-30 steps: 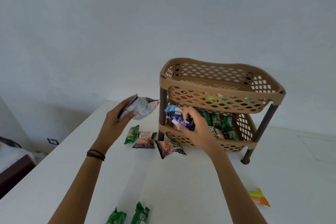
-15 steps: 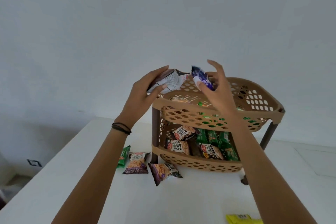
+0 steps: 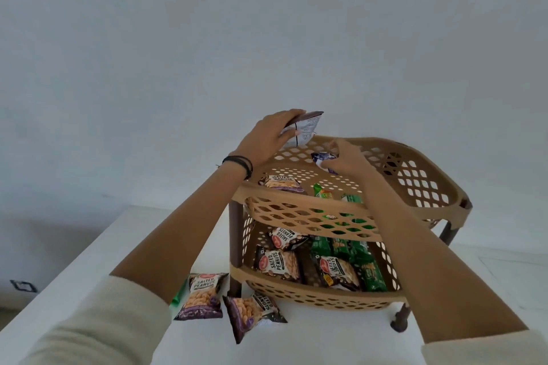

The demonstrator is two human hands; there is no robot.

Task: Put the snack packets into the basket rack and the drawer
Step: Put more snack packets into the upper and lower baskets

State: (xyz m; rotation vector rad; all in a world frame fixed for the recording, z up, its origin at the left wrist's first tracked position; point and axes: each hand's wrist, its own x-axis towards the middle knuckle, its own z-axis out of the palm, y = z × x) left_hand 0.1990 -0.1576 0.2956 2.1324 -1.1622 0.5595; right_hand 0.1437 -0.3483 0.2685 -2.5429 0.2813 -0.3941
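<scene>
Nearest on the white tabletop (image 3: 296, 344), two purple-and-orange salted peanut packets (image 3: 202, 296) lie loose just left of the rack's near post, one tilted on its corner and touching its neighbour, with a green wrapper edge (image 3: 177, 299) peeking out beside the left forearm. Behind them stands the tan perforated plastic two-tier basket rack (image 3: 311, 218); its lower basket already holds a crowd of peanut and green packets, and the upper basket holds one peanut packet and a few green ones near its front wall. Farther back, over the upper basket, the right hand (image 3: 345, 158) pinches a small blue-and-white packet (image 3: 323, 157) low inside the rim, while the left hand (image 3: 267, 139) clasps a white-and-brown foil packet (image 3: 305, 127) above the far-left rim. No drawer is in view. The likeliest slip, I judge, is the foil packet: released where it hangs, over the rim's edge, it could tip outward and fall behind the rack.
</scene>
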